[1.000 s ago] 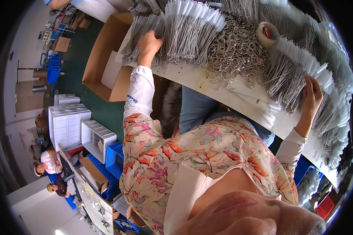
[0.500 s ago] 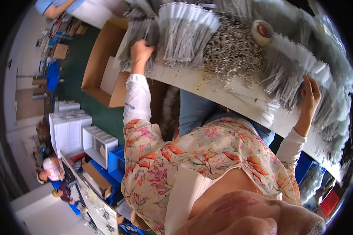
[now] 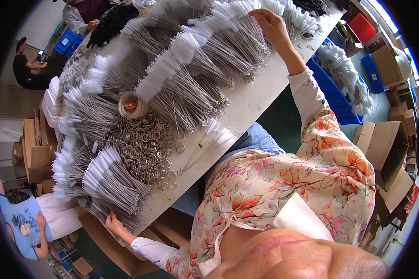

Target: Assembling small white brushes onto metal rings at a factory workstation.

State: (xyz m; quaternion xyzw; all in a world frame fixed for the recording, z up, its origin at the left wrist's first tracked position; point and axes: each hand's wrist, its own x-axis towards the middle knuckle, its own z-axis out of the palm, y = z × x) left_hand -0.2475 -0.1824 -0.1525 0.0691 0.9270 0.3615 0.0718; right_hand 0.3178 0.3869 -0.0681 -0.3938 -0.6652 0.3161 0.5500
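Observation:
Long thin wire brushes (image 3: 118, 179) with white bristle heads and ring ends lie in bundles on the pale table (image 3: 172, 200). My left hand (image 3: 117, 224) is at the table's left end, its fingers closed at the edge of the nearest bundle and partly hidden. At the far right, my right hand (image 3: 271, 27) reaches over another brush row (image 3: 239, 46), fingers stretched out near the bristle heads. Nothing shows in that hand. Between the bundles sits a heap of metal rings (image 3: 144, 144), beside a roll of tape (image 3: 128, 103) with something red inside it.
A few loose brushes (image 3: 200, 146) lie near the front edge. A blue bin (image 3: 333, 83) full of brushes stands right of the table, with open cardboard boxes (image 3: 381, 149) beyond. Another cardboard box (image 3: 104, 242) is below the left end. Other people (image 3: 25, 223) are around the table.
The view has turned, so the table now slants up to the right. My hands stay far apart, one toward each end of the brush rows. The blue bin has come into fuller view.

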